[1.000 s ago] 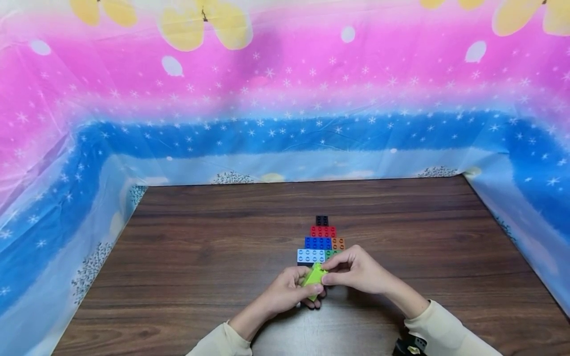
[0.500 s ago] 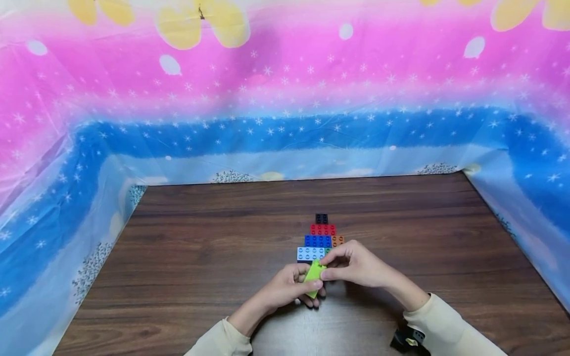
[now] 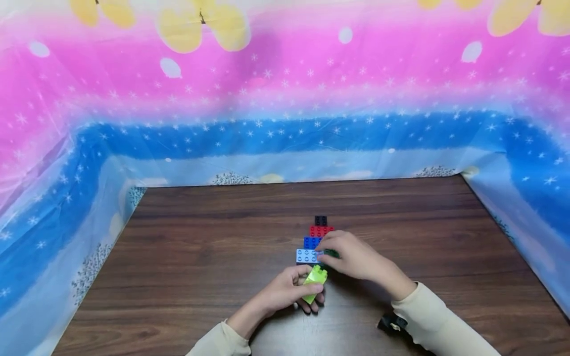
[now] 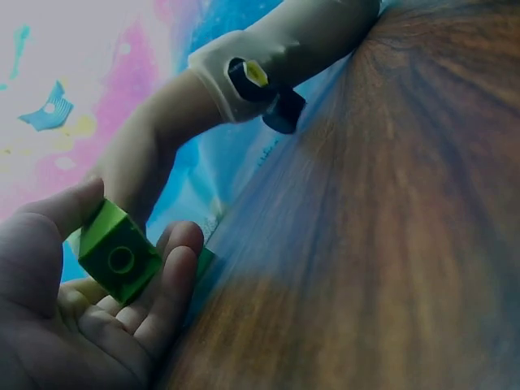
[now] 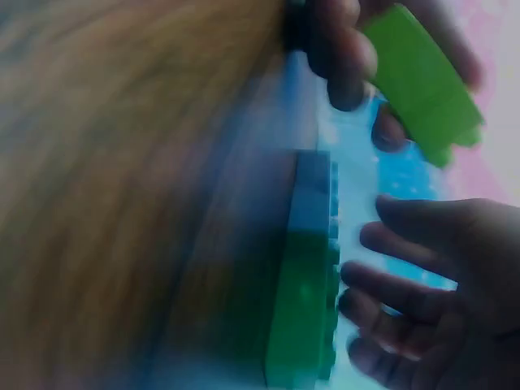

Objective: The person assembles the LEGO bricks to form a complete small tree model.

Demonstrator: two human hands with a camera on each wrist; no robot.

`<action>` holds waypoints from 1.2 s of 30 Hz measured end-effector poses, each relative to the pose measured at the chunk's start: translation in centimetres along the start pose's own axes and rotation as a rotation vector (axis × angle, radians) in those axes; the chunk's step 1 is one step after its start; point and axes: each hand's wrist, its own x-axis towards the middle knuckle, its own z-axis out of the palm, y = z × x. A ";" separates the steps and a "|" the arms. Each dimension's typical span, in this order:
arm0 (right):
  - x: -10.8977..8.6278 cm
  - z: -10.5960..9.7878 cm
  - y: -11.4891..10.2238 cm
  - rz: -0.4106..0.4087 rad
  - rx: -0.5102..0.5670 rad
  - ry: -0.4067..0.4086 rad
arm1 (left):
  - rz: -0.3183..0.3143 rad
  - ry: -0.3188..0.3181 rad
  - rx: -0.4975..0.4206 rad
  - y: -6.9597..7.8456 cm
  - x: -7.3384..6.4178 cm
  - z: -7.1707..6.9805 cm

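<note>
Fingers of the left hand pinch the lime block, low in the middle of the frame; the right hand is loose and empty. Hold snugly so the block won't slip.

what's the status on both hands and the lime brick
Left hand grips lime brick. Right hand holding nothing, near green brick, contact unclear. In head view, it partly covers the blue brick.

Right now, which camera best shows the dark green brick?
Right wrist view: the dark green brick shows its side and studs. The right hand mostly hides it in the head view; the left wrist view, perhaps a sliver.
</note>
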 end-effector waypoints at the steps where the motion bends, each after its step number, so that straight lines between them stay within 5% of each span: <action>1: 0.1 0.3 -0.1 -0.009 -0.055 -0.013 | -0.001 0.001 -0.003 0.0 0.0 0.0; 8: 0.8 1.3 -1.1 -0.008 -0.227 -0.066 | 0.005 -0.020 0.007 0.1 0.2 0.2; 22: 0.7 2.0 -2.0 -0.002 -0.205 -0.134 | 0.045 -0.064 0.024 -0.4 -0.2 -0.1; 30: 1.2 0.8 -0.9 -0.049 0.040 -0.097 | 0.080 -0.046 0.030 -0.1 -0.4 -0.2; 36: 0.5 -1.1 0.0 0.015 0.234 -0.006 | 0.075 -0.029 0.047 -0.2 -0.1 0.0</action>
